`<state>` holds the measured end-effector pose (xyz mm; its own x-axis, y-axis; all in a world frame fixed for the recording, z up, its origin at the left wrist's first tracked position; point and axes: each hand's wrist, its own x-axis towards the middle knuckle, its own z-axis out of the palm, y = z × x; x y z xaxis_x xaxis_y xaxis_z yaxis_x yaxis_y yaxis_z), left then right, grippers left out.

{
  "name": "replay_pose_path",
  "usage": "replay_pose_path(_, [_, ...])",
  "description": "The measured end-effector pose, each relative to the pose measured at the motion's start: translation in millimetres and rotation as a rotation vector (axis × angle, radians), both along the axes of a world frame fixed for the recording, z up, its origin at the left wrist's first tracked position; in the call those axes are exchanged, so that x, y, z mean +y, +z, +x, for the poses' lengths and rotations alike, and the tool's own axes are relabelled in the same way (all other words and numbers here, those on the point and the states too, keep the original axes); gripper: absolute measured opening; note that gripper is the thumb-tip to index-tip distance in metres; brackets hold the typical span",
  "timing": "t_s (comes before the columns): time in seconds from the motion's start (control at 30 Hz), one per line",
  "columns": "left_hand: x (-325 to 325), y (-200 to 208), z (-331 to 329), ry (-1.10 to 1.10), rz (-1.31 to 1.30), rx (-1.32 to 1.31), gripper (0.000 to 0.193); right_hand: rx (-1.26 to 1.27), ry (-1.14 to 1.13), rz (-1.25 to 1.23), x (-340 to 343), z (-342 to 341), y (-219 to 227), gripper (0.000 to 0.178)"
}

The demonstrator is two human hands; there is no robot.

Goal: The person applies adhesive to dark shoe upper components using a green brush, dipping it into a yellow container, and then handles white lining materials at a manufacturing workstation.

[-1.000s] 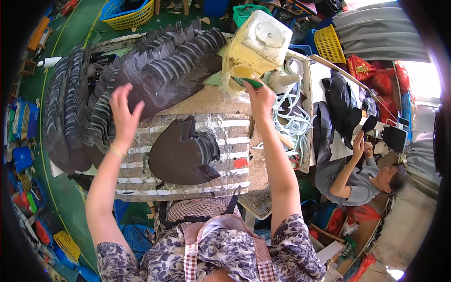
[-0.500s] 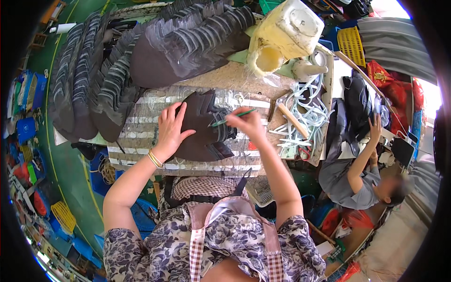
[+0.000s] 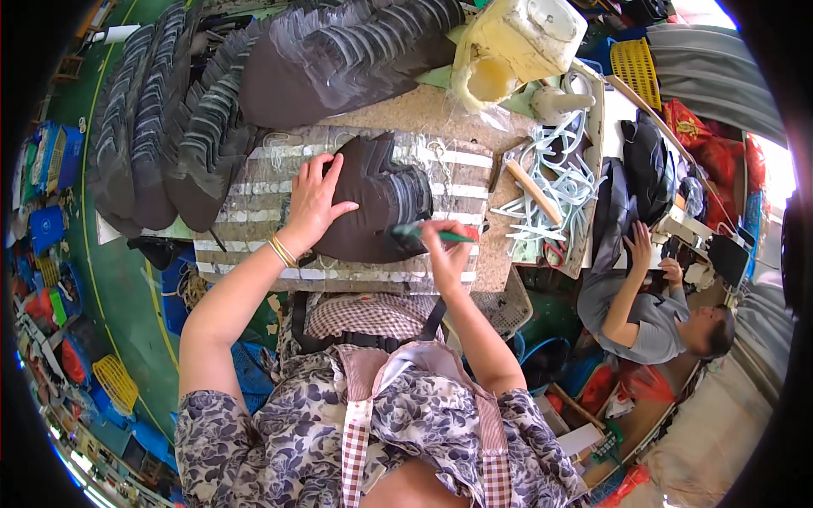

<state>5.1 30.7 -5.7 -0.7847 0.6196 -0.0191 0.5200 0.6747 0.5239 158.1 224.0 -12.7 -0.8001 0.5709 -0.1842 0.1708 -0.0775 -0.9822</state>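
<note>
A dark brown shoe-upper piece [image 3: 377, 199] lies flat on a striped work board [image 3: 246, 207]. My left hand [image 3: 315, 196] presses down on the piece's left side, fingers spread. My right hand [image 3: 444, 251] is closed around a green-handled brush [image 3: 428, 230], whose tip touches the piece's lower right edge. A yellowish plastic jug with a cut-open side [image 3: 512, 46] stands at the far edge of the table.
Stacks of dark upper pieces [image 3: 212, 102] fan out at the back left. A tray of pale blue-white strips [image 3: 550, 182] and a wooden-handled tool [image 3: 532, 190] sit to the right. Another person [image 3: 652, 309] works at a machine on the right. Yellow and blue baskets stand around.
My right hand came back from the jug with the brush and now moves along the piece's lower right edge. My left hand came down onto the piece and holds it flat.
</note>
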Motion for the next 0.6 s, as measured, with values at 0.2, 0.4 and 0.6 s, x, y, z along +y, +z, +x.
replay_pose_path(0.2, [-2, -4, -2, 0.002, -0.018, 0.019, 0.08, 0.099, 0.149, 0.533, -9, -9, 3, 0.014])
replay_pose_path(0.4, [-7, -8, -12, -0.026, 0.092, -0.043, 0.066, 0.191, 0.123, 0.486, -13, -43, 26, 0.017])
replay_pose_path(0.6, [-6, -13, -9, -0.01, 0.11, -0.001, 0.064, 0.216, 0.47, 0.635, -29, 23, 4, 0.018])
